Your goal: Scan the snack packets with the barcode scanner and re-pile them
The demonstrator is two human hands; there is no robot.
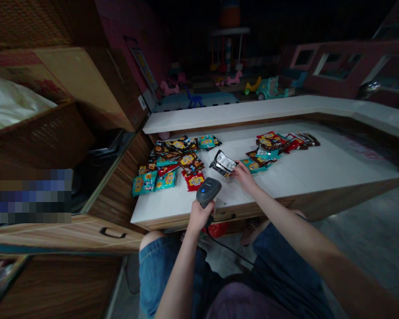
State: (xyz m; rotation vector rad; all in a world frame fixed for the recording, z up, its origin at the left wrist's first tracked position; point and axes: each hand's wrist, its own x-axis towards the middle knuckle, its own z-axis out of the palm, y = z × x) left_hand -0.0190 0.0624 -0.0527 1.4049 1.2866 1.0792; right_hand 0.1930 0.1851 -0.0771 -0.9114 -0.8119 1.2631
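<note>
My left hand (201, 215) is wrapped round the handle of a dark grey barcode scanner (209, 190), whose head points away from me over the counter's front edge. A black cable runs down from it past my knees. In my right hand (244, 176) is a black and silver snack packet (223, 164), gripped at its right end, with a silvery side facing up. To the left lies a pile of snack packets (166, 161) in teal, red, brown and black. Just beyond my right hand is a second pile of similar packets (271, 146).
The white counter (306, 173) has a raised ledge (252, 108) along its back. At the left are a wicker basket (36, 137), a cardboard box (83, 84) and a wooden cabinet. Play toys (269, 87) stand on the floor beyond.
</note>
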